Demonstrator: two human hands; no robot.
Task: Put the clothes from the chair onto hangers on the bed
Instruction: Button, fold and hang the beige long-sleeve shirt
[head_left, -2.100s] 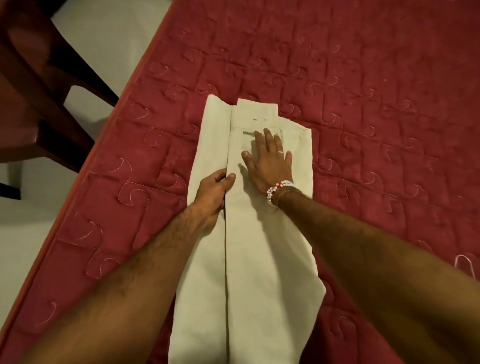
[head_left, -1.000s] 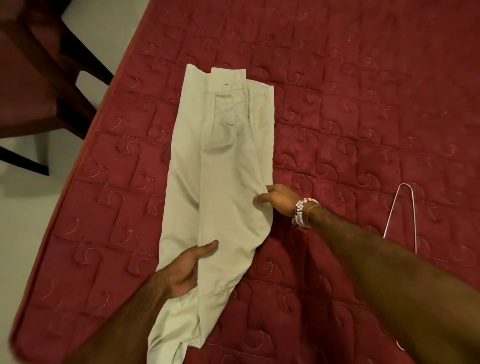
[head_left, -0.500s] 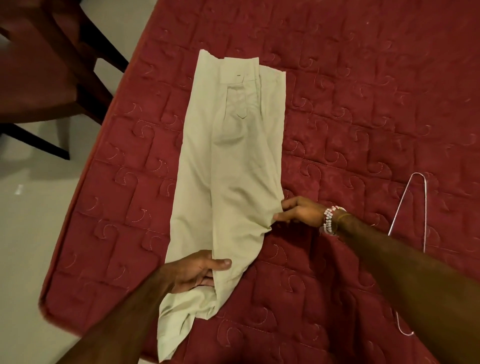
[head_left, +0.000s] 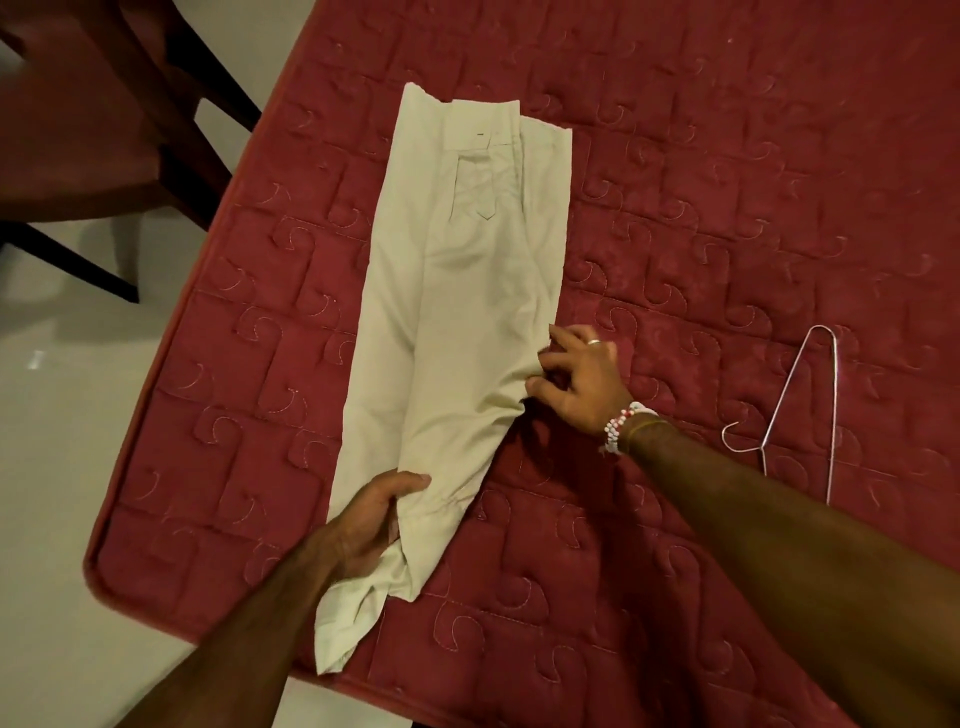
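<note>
Trousers (head_left: 467, 312) run lengthwise away from me on bed (head_left: 727, 182). Left hand (head_left: 363, 519) grips cuff end, right hand (head_left: 576, 379) pinches mid-leg edge; hanger (head_left: 832, 415) lies beyond my right.

No text, label, brand, number or sign can be read anywhere in view.

Trousers (head_left: 467, 291): plain beige cloth. A small dark mark sits at the waistband, too small to make out.
Bed cover (head_left: 727, 156): stitched swirl pattern only, no lettering.
Hanger (head_left: 832, 415): bare wire.
Bracelet (head_left: 618, 423): white and red beads, too small to show any characters.
</note>
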